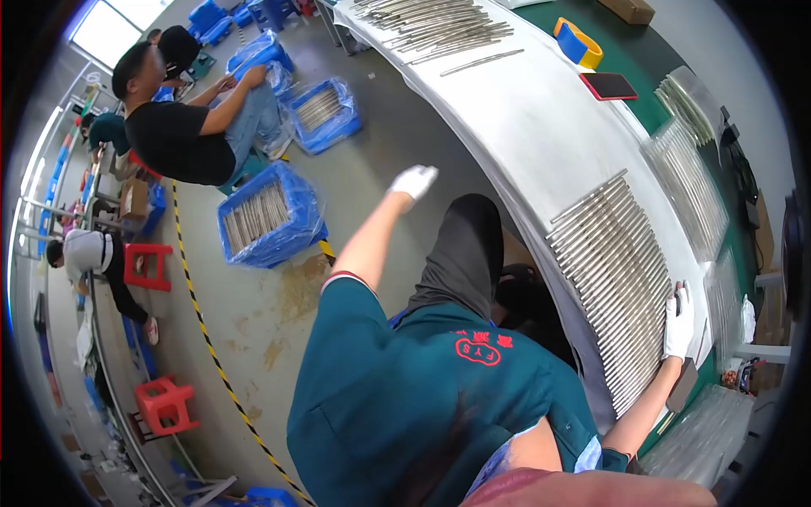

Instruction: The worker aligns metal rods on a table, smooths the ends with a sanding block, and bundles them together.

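My right hand (678, 325), in a white glove, lies with its fingers stretched out along the right-hand ends of a row of thin metal rods (610, 283). The rods rest side by side on the white-covered table (541, 135), nearly parallel, and one near the far end sticks out past the others. My left hand (413, 184), also gloved in white, hangs in the air to the left of the table, above the floor. Its fingers are loosely bent and no object shows in it.
More metal rods (435, 29) lie at the table's far end. A phone (608, 86), a tape roll (578, 44) and clear-bagged rods (688, 182) lie along the right side. Blue plastic-lined crates (274, 215) of rods stand on the left floor near a seated person (182, 139).
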Demonstrator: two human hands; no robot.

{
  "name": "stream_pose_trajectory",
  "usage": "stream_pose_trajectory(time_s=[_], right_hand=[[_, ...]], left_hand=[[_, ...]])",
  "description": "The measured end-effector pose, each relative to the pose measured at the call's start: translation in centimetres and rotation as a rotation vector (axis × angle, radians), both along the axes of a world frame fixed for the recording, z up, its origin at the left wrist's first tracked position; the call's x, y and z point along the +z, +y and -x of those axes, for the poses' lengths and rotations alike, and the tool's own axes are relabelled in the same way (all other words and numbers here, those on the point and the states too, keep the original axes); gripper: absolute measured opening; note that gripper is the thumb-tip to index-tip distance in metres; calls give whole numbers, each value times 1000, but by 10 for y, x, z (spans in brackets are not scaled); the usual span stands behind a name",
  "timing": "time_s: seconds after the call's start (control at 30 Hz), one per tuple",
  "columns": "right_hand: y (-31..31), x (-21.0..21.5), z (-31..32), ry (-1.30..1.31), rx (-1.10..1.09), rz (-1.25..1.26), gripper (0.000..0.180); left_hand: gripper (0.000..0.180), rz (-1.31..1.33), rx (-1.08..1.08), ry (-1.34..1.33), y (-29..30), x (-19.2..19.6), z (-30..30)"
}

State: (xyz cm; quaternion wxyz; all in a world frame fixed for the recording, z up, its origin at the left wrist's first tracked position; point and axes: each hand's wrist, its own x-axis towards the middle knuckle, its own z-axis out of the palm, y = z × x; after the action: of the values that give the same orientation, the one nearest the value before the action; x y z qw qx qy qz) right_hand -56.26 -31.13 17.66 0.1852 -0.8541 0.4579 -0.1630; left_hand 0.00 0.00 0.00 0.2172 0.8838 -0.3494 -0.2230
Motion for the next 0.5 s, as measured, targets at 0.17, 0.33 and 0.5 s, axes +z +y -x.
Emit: stream_pose_trajectory(time_s=[0.17,0.33,0.5], right_hand=[[11,7,11,160,-54,109,43],[29,30,-6,83,-48,449,44],[42,78,25,54,-191,526,50]], left_hand=[[88,-52,172,13,-61,43,152],[72,-6,21,-182,-45,48,137],[51,-15,31,-180,-34,31,141]])
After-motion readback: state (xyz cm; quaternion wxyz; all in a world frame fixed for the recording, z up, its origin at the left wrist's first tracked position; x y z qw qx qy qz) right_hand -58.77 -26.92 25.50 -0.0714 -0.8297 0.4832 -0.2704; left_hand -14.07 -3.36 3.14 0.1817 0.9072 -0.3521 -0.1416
